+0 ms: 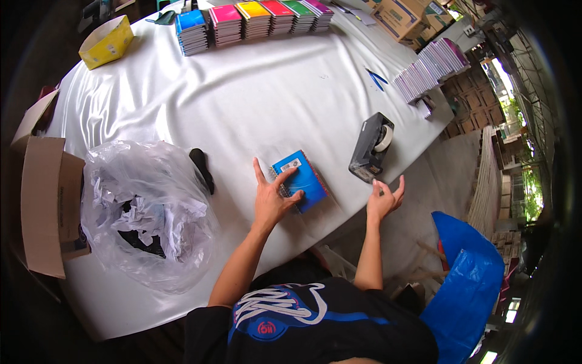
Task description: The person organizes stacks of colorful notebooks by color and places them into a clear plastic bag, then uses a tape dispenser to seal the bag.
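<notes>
A blue spiral-bound notebook (310, 187) with a small white label lies on the white cloth in front of me; reddish page or cover edges show along its right side. My left hand (274, 197) rests on it from the left with its fingers spread, thumb and one finger on the cover, another pointing past its left edge. At the near end of a black tape dispenser (365, 148), my right hand (383, 201) has thumb and forefinger pinched together, other fingers raised. Whether tape is between those fingertips is too small to tell.
Stacks of colourful notebooks (254, 23) line the far edge. A yellow bin (107, 43) stands far left, near a cardboard box (45, 206). A clear bag (151, 230) of crumpled paper sits left, beside a dark object (202, 170). Blue-handled pliers (376, 79) and purple notebooks (429, 70) lie right.
</notes>
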Action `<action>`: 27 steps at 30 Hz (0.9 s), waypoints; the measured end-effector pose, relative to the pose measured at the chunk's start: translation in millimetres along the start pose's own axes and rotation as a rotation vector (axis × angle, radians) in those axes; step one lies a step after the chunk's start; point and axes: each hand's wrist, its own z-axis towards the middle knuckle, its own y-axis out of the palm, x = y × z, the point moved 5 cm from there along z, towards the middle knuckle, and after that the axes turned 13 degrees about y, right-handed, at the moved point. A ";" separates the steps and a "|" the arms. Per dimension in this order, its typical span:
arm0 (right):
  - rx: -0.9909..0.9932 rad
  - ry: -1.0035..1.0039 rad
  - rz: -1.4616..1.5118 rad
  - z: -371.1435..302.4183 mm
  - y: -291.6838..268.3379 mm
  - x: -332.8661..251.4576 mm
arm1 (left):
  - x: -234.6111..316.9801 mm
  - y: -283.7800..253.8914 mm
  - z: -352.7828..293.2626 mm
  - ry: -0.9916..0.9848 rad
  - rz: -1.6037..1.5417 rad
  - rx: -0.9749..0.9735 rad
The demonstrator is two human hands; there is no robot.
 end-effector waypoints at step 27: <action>-1.677 -0.150 0.277 -58.1 116.3 -95.7 | -18.8 18.8 -17.8 -0.034 -0.339 0.138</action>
